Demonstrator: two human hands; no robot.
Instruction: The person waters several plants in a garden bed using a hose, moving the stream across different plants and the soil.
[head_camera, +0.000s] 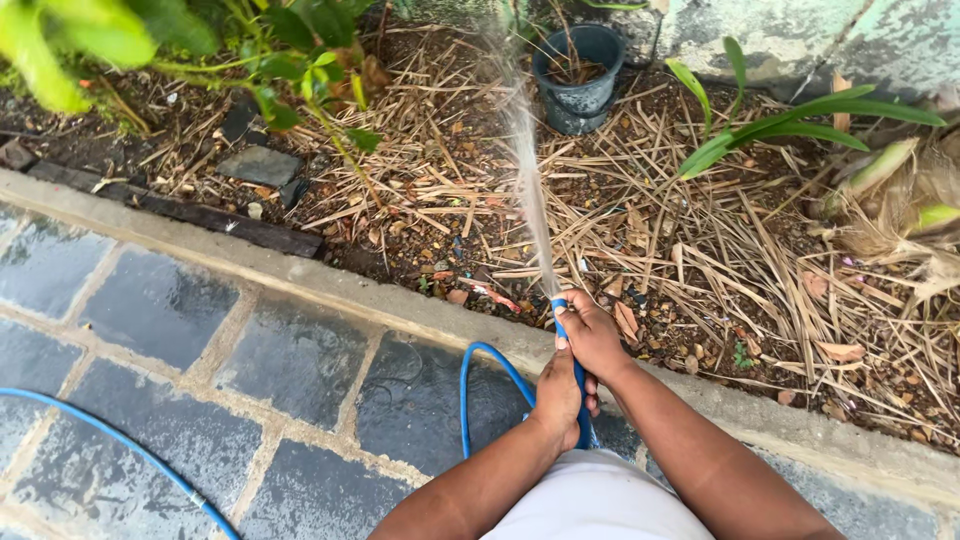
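Outdoor scene, even daylight, no hard shadows. We stand on wet dark paving slabs (160, 305) with pale joints. A pale concrete kerb (330, 285) runs diagonally between the paving and a garden bed (640, 230) of dark soil under dry straw-coloured leaves. A dark plastic pot (580, 75) sits at the back of the bed. Green foliage (200, 40) hangs upper left; a long-leaved plant (790, 125) grows on the right. A weathered, pale painted wall (800, 35) closes the far side.

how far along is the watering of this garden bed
Done: the dark stone paving is already wet. In hand: the right hand and left hand grip the thin blue rubber hose, its water jet reaching toward the black plastic pot. Left: the pale straw mulch at right looks dry.
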